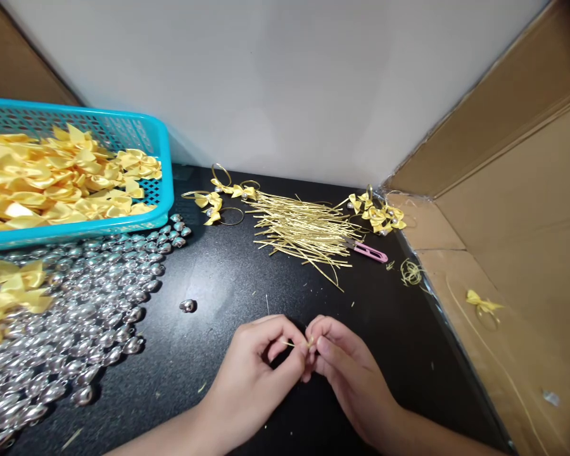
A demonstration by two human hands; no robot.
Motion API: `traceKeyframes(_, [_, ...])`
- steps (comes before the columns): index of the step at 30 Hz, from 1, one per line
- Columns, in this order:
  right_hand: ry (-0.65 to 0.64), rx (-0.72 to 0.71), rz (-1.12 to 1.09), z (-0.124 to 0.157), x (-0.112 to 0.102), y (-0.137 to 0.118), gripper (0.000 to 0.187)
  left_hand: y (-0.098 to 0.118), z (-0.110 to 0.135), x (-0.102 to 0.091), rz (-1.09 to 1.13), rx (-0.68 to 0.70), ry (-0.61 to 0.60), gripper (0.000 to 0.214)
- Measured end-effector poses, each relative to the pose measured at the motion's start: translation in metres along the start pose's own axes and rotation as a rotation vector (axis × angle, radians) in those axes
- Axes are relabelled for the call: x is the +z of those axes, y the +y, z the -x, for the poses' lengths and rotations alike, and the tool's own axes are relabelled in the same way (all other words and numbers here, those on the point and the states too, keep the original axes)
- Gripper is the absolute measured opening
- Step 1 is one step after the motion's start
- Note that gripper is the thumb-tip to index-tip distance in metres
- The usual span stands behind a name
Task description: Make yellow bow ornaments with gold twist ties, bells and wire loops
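My left hand [254,373] and my right hand [344,367] meet low in the middle over the black table [228,278]. Both pinch a thin gold wire [294,344] between their fingertips, fingers curled closed. A pile of gold wires [304,231] lies further back. A field of silver beads [76,316] spreads on the left, and one loose silver bead [187,306] sits just left of my left hand.
A turquoise basket [164,171] full of yellow satin bows stands at the back left. Finished bows with gold loops [218,199] and a second cluster of bows [377,215] lie near the wall. Pink snips [370,252] rest beside the wires. A cardboard box [503,253] borders the right.
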State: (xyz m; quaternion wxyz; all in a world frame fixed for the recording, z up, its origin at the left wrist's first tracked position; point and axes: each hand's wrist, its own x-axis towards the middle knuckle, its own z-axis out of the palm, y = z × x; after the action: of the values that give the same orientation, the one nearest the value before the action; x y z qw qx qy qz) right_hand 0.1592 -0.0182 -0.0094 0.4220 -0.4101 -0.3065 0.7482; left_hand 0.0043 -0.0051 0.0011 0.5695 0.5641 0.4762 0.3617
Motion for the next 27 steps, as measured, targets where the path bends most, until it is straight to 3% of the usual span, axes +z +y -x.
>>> traceKeyframes(7, [0.073, 0.035, -0.071, -0.0007, 0.0023, -0.0015, 0.021, 0.0010, -0.0008, -0.0013, -0.028, 0.007, -0.003, 0.021])
traceKeyframes(27, [0.079, 0.031, -0.078, 0.0000, 0.0024, -0.0022, 0.015, 0.0031, -0.0014, -0.0007, -0.141, 0.034, 0.005, 0.022])
